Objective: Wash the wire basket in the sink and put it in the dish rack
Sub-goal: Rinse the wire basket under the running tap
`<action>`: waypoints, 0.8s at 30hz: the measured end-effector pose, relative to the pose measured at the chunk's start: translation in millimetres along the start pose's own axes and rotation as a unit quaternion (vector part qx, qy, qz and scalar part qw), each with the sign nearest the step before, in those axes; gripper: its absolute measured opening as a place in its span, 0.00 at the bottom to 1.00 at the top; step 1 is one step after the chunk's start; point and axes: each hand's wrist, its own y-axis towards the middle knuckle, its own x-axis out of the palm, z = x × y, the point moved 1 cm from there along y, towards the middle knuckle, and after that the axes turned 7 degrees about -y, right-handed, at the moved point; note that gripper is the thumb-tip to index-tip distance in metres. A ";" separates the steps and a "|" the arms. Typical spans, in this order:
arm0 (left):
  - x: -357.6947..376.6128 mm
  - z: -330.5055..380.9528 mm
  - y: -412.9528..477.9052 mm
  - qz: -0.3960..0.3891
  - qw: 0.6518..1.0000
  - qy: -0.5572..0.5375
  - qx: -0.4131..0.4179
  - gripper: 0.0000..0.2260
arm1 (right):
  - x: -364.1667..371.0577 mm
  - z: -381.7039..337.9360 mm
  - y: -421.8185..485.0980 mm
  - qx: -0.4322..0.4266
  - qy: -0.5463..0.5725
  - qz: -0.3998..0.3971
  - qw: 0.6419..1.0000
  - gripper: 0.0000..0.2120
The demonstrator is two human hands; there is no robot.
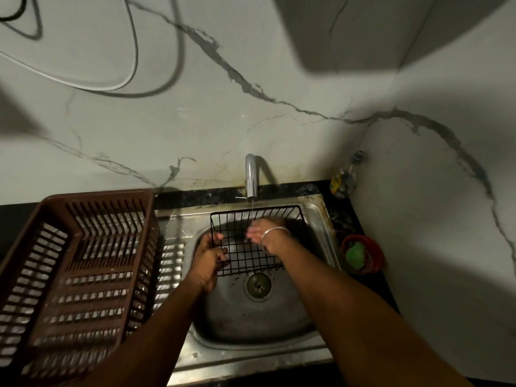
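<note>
Your left hand grips the wire basket in the sink; your right hand rests inside it, fingers loose. At three o'clock, a red tub holds perhaps a scrubber.

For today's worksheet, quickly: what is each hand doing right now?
Left hand: grips the basket at its left edge.
Right hand: open, inside the basket, under water from the tap.

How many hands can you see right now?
2. The left hand grips the wire basket's left edge over the sink; the right hand is inside the basket, under the faucet's stream.
</note>
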 end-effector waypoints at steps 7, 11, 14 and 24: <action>10.0 5.2 5.1 0.003 1.000 -0.018 0.004 0.22 | 8.1 8.5 -1.6 -0.249 -0.467 0.072 0.846 0.04; 12.5 4.5 8.0 -0.010 1.000 -0.025 0.005 0.23 | -4.8 -10.0 8.5 -0.165 -0.322 0.206 0.909 0.02; 19.1 6.8 8.7 -0.007 0.999 -0.044 -0.004 0.23 | 11.6 -7.5 -3.4 -0.196 -0.291 0.094 0.932 0.05; 13.6 18.0 7.6 -0.001 1.000 -0.001 -0.010 0.20 | -18.5 -21.9 -10.1 -0.261 -0.573 0.101 0.770 0.09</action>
